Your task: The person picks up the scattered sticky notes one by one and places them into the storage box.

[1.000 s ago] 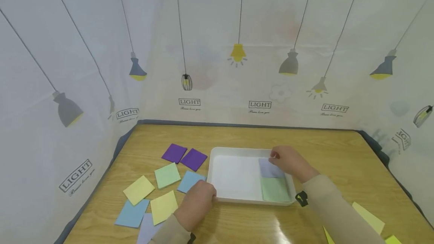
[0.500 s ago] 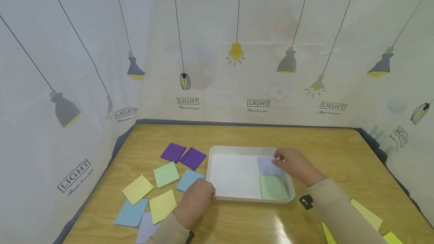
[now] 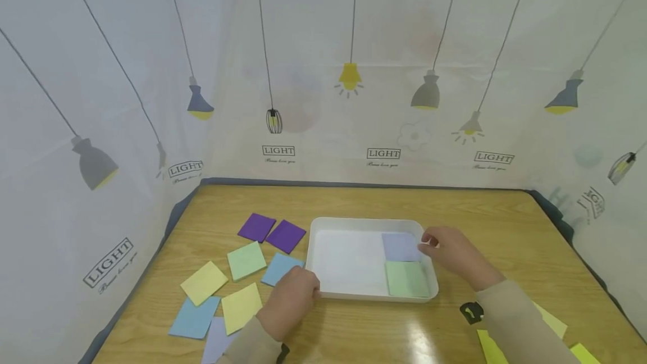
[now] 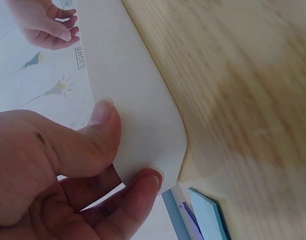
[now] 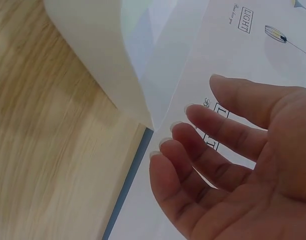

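Pinching the lower-left corner of the white tray (image 3: 349, 263), the left hand (image 3: 290, 302) is holding its wall between thumb and fingers; the right hand (image 3: 455, 251) is holding nothing.
Just below the frame's centre, the white tray is resting on the wooden table (image 3: 364, 330), with a lilac square (image 3: 401, 247) lying directly above a green square (image 3: 406, 280) in its right part. Near the tray's upper-right rim, the right hand is hovering with loosely bent fingers (the right wrist view is showing its thumb standing apart from them). At lower left, purple squares (image 3: 256, 227), blue squares (image 3: 194, 318) and yellow squares (image 3: 241, 308) are lying about; yellow pieces (image 3: 490, 347) are showing at lower right beside the sleeve (image 3: 520, 319).
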Tool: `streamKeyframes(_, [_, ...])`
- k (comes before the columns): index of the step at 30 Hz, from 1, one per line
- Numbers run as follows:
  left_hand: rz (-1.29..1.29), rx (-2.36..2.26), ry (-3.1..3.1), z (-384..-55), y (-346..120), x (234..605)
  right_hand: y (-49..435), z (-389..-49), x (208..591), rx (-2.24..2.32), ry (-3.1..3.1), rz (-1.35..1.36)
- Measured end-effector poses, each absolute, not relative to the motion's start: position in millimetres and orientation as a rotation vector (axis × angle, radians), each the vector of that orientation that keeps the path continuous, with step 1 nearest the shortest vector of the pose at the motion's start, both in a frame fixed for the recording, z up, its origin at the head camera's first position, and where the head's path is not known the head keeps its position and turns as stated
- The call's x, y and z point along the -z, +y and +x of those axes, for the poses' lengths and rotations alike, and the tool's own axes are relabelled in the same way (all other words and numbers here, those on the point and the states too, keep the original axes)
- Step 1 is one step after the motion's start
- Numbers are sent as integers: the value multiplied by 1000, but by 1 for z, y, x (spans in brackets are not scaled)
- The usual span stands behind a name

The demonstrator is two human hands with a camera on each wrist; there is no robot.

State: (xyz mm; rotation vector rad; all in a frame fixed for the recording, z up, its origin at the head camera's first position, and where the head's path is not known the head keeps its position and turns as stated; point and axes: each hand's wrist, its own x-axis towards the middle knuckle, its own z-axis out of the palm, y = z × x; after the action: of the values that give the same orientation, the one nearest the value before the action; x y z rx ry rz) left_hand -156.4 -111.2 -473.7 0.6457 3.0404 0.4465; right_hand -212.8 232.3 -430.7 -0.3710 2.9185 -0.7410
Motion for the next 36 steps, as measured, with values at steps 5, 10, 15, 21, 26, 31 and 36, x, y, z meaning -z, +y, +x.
streamKeyframes(5, [643,-431,3038,-156,-110,474,243,-203,433,751,2924,-317])
streamKeyframes(10, [661,-384,3053,-154,-112,474,252,-192,435,750,2913,-295])
streamKeyframes(15, [662,-394,3058,-153,-113,473,261,-183,439,778,2914,-297])
streamKeyframes(21, [652,-419,3041,-154,-112,473,276,-177,446,755,2924,-268])
streamKeyframes(26, [660,-435,3052,-155,-112,473,288,-173,447,741,2921,-237])
streamKeyframes(31, [678,-439,3062,-155,-112,472,302,-168,448,733,2910,-195])
streamKeyframes(36, [692,-427,3066,-156,-112,472,319,-163,452,725,2911,-164])
